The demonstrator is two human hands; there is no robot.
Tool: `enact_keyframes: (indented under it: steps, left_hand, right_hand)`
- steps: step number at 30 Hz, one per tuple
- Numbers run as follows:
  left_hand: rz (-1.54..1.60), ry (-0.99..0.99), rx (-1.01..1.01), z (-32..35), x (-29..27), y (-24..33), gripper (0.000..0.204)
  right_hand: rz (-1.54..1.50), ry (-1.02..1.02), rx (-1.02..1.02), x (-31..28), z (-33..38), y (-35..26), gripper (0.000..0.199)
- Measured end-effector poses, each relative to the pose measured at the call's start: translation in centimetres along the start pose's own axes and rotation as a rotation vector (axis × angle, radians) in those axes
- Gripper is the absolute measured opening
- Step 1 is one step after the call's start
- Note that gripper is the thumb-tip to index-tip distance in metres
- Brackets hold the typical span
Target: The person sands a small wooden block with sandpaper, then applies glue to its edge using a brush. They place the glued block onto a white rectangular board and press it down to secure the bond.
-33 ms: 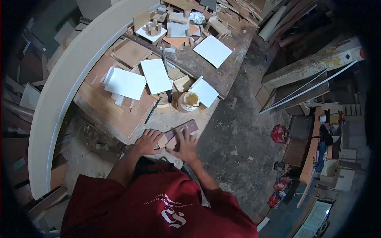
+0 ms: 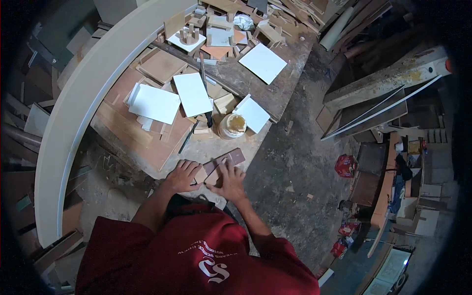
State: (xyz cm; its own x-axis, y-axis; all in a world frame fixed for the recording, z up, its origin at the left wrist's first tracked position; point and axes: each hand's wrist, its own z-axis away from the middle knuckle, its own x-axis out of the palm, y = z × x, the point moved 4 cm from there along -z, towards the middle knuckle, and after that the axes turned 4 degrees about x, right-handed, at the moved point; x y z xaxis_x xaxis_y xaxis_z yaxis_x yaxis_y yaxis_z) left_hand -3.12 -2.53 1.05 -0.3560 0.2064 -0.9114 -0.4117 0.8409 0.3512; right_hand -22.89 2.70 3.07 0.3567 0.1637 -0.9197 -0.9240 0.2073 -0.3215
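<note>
On the near end of the worktable (image 2: 196,152) lies a flat dark purplish-brown strip (image 2: 237,157), set at a slant. My left hand (image 2: 184,176) is at its lower left, with a small pale wooden piece (image 2: 200,174) held between thumb and forefinger. The fingers of my right hand (image 2: 229,182) curl over the strip, and its thumb closes along a second pale wooden block (image 2: 213,179). My right palm hides part of this block. Both hands are close together, with the pieces between them.
Ahead stand an open glue tub (image 2: 233,126) and several white panels (image 2: 193,94). A thin dark rod (image 2: 187,138) lies left of the tub. Wood offcuts (image 2: 216,37) crowd the far end. A large curved board (image 2: 59,128) rises at left; concrete floor (image 2: 280,167) lies at right.
</note>
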Motion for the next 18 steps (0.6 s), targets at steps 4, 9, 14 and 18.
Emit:
enact_keyframes:
  steps: [4,9,14,18]
  left_hand:
    - [-0.002,-0.005,-0.021,0.1,-0.4,0.1,0.073]
    - [-0.006,0.012,-0.006,0.6,0.2,0.1,0.074]
    - [0.009,0.036,0.000,0.3,0.0,0.0,0.075]
    - [0.018,0.019,0.003,0.3,-0.4,0.1,0.073]
  right_hand:
    - [-0.299,0.114,0.329,-1.3,-2.2,3.6,0.110]
    - [-0.043,-0.189,0.035,-0.4,-1.0,-1.2,0.104]
    - [-0.249,0.389,0.432,-1.2,-3.5,3.3,0.097]
    - [-0.018,0.011,-0.183,0.7,-0.4,-2.6,0.091]
